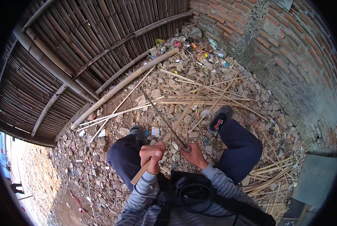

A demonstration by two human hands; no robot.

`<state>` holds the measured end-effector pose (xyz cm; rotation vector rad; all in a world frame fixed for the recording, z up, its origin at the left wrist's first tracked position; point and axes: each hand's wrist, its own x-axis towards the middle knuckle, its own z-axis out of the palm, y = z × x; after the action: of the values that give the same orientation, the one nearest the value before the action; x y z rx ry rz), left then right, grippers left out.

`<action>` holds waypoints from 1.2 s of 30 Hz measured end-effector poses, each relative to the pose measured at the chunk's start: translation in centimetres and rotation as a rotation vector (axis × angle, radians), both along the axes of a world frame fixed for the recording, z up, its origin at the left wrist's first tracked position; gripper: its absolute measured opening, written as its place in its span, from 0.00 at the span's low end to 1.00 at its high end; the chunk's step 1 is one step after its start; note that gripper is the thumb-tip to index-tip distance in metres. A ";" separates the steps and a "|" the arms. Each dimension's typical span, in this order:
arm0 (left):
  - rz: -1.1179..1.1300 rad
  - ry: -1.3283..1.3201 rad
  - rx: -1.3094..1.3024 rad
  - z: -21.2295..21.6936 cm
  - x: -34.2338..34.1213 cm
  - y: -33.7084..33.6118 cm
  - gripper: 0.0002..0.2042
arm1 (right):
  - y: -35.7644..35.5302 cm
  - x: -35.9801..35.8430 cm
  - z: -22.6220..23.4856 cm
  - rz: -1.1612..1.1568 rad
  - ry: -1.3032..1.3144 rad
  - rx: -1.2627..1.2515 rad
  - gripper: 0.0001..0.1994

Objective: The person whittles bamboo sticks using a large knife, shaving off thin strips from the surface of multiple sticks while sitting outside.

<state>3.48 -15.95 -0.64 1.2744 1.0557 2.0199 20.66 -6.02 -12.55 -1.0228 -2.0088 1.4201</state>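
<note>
Head view looks down between my knees at a floor of rubble and split cane. My left hand (152,155) is closed around a long bamboo strip (176,124) near its lower end; the strip runs from that grip up and to the right — away from me, over the ground toward the pile of cut slivers (198,96). Its near end sticks out below my fist toward my left sleeve. My right hand (193,154) is wrapped on the handle of a knife (163,117), whose thin dark blade slants up and to the left, so blade and strip cross just beyond my hands, like an X. The two hands sit close together, almost touching. The strip's long axis points away from my body — the left hand is the one on it, the right only nearby with the blade.
</note>
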 end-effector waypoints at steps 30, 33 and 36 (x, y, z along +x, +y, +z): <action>0.201 -0.200 0.119 0.0 0.5 0.4 0.27 | 2.0 -2.5 -2.9 -0.093 0.035 -0.019 0.13; 0.223 -0.189 0.124 0.2 0.8 0.6 0.28 | 1.7 -2.6 -2.7 -0.100 0.062 0.042 0.14; 0.202 -0.185 0.109 0.3 0.7 0.1 0.27 | 0.5 -2.9 1.5 0.019 0.031 0.097 0.14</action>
<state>4.19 -15.87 -0.35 1.0426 1.0334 2.3259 17.76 -5.55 -11.09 -0.9375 -2.0489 1.3266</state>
